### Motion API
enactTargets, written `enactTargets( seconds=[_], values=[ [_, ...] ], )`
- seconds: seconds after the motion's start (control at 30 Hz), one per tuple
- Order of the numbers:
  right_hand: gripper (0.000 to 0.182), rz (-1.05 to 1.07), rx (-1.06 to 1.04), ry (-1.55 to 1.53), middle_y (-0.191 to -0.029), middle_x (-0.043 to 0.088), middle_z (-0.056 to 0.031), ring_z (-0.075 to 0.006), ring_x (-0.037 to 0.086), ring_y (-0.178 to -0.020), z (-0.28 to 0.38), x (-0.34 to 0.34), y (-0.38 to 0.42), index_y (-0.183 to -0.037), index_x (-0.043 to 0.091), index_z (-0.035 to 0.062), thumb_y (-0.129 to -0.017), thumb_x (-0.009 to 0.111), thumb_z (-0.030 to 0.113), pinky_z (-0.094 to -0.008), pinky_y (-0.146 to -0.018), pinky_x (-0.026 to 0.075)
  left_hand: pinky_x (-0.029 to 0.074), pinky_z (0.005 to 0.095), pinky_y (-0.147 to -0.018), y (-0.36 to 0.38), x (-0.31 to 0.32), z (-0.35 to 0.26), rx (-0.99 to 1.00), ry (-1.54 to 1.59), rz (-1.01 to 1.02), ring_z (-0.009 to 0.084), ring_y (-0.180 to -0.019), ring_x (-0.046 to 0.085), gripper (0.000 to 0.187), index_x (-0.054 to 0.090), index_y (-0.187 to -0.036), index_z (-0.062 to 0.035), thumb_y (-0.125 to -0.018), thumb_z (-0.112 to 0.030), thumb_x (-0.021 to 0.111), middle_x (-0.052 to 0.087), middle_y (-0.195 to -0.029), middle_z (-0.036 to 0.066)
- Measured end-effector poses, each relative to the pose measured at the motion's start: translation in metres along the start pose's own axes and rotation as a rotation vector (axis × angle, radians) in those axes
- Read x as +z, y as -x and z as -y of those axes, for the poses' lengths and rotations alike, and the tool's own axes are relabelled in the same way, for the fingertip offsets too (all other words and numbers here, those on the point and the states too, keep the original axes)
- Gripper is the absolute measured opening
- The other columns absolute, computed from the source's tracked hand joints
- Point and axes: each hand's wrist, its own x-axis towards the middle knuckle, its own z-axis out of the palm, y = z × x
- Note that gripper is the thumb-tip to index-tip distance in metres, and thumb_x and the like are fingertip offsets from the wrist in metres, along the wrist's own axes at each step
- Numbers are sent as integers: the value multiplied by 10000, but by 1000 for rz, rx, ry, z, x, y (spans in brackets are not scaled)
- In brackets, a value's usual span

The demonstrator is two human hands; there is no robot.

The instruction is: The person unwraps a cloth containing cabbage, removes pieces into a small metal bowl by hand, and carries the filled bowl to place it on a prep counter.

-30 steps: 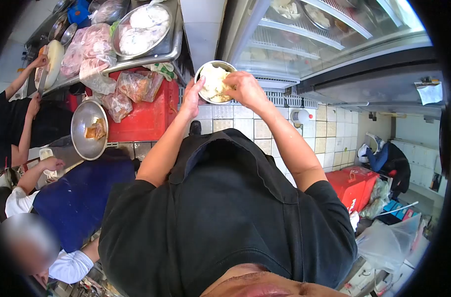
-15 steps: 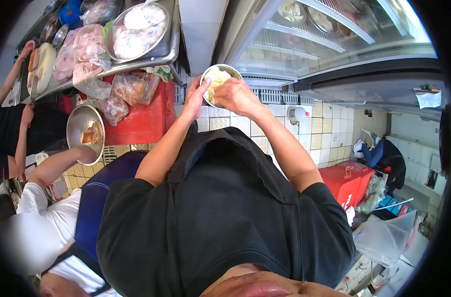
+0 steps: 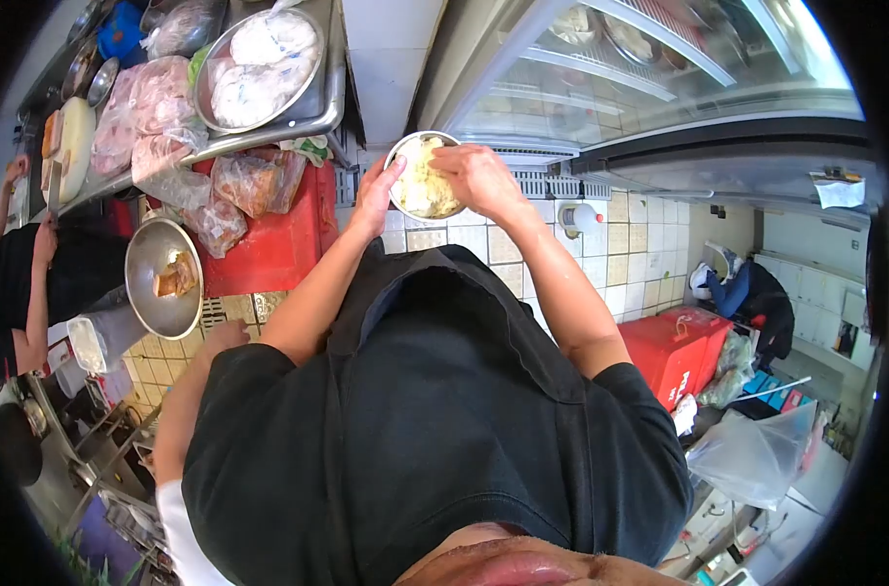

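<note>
- Ideally, keep the bowl (image 3: pixel 405 209) level, since it is held in the air above the tiled floor (image 3: pixel 508 278), beside the glass-fronted fridge (image 3: pixel 552 107), and a tilt would probably spill the pale food (image 3: pixel 427 190) inside it.
- The left hand (image 3: pixel 374 197) grips the bowl's near left side, thumb at the rim; its other fingers are mostly hidden. A firm hold there should steady the bowl against pushing.
- The right hand (image 3: pixel 485 181) reaches over the far right rim, fingers bent and bunched at the food; I cannot tell whether they pinch any. Light, short strokes kept inside the rim would seem best for loose bits.
- Against the earlier frame, the co-worker at the left has swung away: only a forearm (image 3: pixel 198 391) and white sleeve (image 3: pixel 176 537) show, and no hand is in the steel basin (image 3: pixel 144 278) now.
- The right fingers have shifted toward the rim, uncovering more of the food.
</note>
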Motion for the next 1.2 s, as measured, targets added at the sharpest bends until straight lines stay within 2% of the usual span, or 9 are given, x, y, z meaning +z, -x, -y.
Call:
enactTargets(
  seconds=[0.13, 0.47, 0.53, 0.77, 0.9, 1.0, 1.07, 1.13, 1.2],
  values=[
    [225, -121, 211, -121, -1059, 678, -160, -346, 637, -999, 15, -11, -8, -969, 714, 35, -798, 571, 60, -395, -877, 509, 450, 292, -936, -5, -9, -11, 3, 22, -21, 185, -1097, 586, 561, 512, -1316, 12, -902, -344, 637, 632, -1185, 111],
    [177, -63, -27, -24, -909, 663, -208, -366, 648, -867, 48, 49, -41, -900, 702, 17, -807, 572, 93, -439, -774, 521, 438, 291, -952, 6, -41, -37, 75, 3, -68, 176, -1115, 567, 583, 493, -1330, 29, -891, -319, 657, 601, -1229, 123],
    [166, 56, -6, -26, -923, 663, -205, -367, 643, -884, 61, 41, -53, -882, 709, 13, -796, 589, 89, -436, -792, 517, 434, 291, -955, 12, -53, -41, 77, -9, -93, 179, -1119, 566, 581, 485, -1338, 21, -895, -315, 652, 597, -1233, 125],
    [187, 48, 58, -262, -962, 672, -187, -356, 643, -918, 88, 19, -76, -970, 707, 3, -825, 630, 94, -395, -812, 512, 489, 313, -918, 33, -83, -39, 80, 101, -229, 180, -1124, 579, 617, 425, -1406, -18, -908, -316, 634, 576, -1270, 108],
    [176, -16, -78, -428, -938, 683, -129, -213, 659, -816, 107, -32, -83, -1002, 704, 2, -835, 659, 32, -293, -719, 522, 503, 318, -897, 37, -102, -10, 135, 210, -295, 180, -1138, 579, 581, 438, -1410, -59, -917, -307, 622, 570, -1293, 96],
    [169, -134, -179, -553, -928, 686, -133, -242, 678, -828, 116, -63, -82, -969, 707, -2, -810, 655, 18, -304, -731, 539, 506, 321, -896, 55, -89, -16, 167, 230, -349, 180, -1137, 580, 565, 444, -1409, -67, -924, -301, 614, 570, -1292, 95],
    [199, -305, -309, -646, -980, 682, -125, -260, 669, -882, 107, -38, -80, -979, 710, 16, -792, 649, -8, -330, -753, 547, 495, 338, -929, 65, -76, -26, 194, 198, -364, 197, -1130, 587, 529, 429, -1397, -32, -945, -260, 581, 572, -1287, 111],
    [203, -239, -465, -492, -987, 691, -126, -293, 657, -922, 88, 7, -75, -974, 706, 39, -781, 658, -4, -366, -810, 528, 490, 345, -942, 71, -55, -33, 234, 312, -332, 204, -1123, 593, 499, 429, -1380, -14, -956, -241, 563, 575, -1282, 119],
    [219, -6, -648, -63, -1020, 691, -125, -327, 649, -947, 68, 25, -65, -978, 701, 36, -763, 668, 52, -408, -857, 507, 479, 361, -966, 66, -49, -25, 216, 373, -355, 214, -1122, 596, 449, 447, -1342, -5, -969, -237, 541, 580, -1271, 129]
  ],
)
